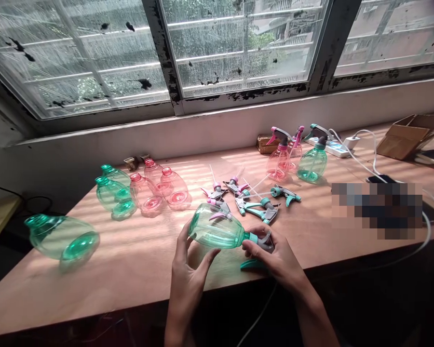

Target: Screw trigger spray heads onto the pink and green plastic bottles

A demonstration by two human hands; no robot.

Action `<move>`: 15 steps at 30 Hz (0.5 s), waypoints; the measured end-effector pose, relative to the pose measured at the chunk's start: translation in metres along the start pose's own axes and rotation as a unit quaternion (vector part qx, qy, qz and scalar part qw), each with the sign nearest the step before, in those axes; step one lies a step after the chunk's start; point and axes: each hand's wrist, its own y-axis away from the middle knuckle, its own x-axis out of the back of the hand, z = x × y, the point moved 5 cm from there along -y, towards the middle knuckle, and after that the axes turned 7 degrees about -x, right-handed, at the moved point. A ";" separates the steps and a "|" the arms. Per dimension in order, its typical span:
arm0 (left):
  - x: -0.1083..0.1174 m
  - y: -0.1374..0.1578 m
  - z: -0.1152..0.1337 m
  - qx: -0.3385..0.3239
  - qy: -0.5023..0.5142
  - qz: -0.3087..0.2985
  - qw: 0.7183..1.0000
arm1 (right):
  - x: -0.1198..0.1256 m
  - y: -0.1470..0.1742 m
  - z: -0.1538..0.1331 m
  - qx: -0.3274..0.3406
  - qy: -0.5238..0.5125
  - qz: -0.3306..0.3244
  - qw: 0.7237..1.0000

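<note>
My left hand (188,270) grips the body of a green plastic spray bottle (217,230) held on its side above the table's front edge. At the bottle's neck, my right hand (275,258) holds the grey and teal trigger sprayer head (260,243). Just behind the bottle lie loose trigger heads (251,195), some pink, some teal, with thin dip tubes.
Empty green bottles (114,193) and pink bottles (161,188) lie at the left middle; one green bottle (63,237) lies near the left edge. Assembled pink (279,156) and green (313,161) spray bottles stand at the back. A power strip (332,147), cables, phones and a cardboard box (405,135) are at right.
</note>
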 end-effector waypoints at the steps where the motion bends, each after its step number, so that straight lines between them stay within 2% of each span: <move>1: 0.000 0.000 0.000 -0.001 0.006 0.000 1.000 | 0.000 -0.001 0.000 -0.002 0.001 0.006 1.000; 6: 0.005 0.002 -0.002 0.002 0.072 0.036 0.997 | -0.001 -0.001 -0.001 -0.002 -0.008 -0.006 1.000; 9: 0.006 0.002 -0.001 0.017 0.071 0.060 0.996 | -0.001 0.000 -0.004 0.020 0.012 -0.012 1.000; 12: 0.002 0.001 0.002 0.030 0.049 0.040 0.998 | -0.001 0.001 -0.005 0.041 0.038 -0.013 0.998; 15: 0.000 -0.001 0.007 0.014 0.037 0.023 0.999 | -0.002 0.002 -0.003 0.045 0.046 -0.013 0.998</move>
